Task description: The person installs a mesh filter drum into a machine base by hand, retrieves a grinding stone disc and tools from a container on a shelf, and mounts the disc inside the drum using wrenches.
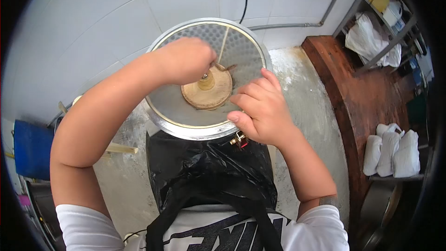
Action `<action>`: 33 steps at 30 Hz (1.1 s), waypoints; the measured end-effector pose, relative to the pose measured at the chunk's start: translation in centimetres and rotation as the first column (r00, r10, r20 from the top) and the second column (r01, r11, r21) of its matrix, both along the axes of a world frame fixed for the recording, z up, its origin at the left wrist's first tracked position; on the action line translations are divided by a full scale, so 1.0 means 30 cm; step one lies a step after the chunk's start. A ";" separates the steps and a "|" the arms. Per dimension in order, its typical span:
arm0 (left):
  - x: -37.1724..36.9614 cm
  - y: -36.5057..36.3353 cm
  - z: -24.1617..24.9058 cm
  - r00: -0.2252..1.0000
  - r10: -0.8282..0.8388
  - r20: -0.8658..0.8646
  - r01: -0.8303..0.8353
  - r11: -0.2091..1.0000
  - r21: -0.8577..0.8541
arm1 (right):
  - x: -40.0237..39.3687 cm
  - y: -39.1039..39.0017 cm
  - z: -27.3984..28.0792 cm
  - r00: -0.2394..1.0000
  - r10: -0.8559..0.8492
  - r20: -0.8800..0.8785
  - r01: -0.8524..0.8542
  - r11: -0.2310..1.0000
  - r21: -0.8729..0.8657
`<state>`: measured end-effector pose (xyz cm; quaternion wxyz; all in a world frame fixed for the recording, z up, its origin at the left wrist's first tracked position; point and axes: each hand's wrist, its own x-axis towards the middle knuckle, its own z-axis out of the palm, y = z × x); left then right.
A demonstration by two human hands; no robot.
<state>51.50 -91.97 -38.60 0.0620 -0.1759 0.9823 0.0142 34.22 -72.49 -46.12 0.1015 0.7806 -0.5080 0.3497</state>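
Observation:
A round metal drum (200, 133) with a dimpled inner wall stands in front of me. In its middle lies a tan round disc (218, 94) with a raised hub and a small shiny metal fitting (204, 76). My left hand (188, 60) is closed right above the hub. Its fingertips are turned away, so what they grip is hidden. Beside them a thin brown piece (226, 68) juts out over the disc's edge. My right hand (262, 107) is over the drum's right rim, its fingers bent but apart, with nothing visible in them. A metal latch (239, 140) sits below it on the outside.
A black plastic apron (209, 162) covers my front, close to the drum. White tiled wall (186, 0) rises behind it, with a black cable (246, 0) and a grey pipe (292, 25). On the right are a reddish-brown step (325, 65), shelving and white bags (390, 151).

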 end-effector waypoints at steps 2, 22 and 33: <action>0.045 -0.001 0.018 0.989 0.036 -0.146 -0.033 0.999 0.020 | 0.001 -0.003 -0.004 1.000 0.003 0.010 -0.003 1.000 -0.006; 0.342 0.172 0.064 0.770 0.553 -0.317 -0.452 0.824 0.341 | 0.092 0.009 -0.013 0.999 -0.050 -0.018 0.050 0.998 0.041; 0.309 0.121 0.021 0.772 0.591 -0.232 -0.538 0.803 0.256 | 0.089 0.013 -0.011 0.998 -0.059 -0.004 0.059 0.997 0.053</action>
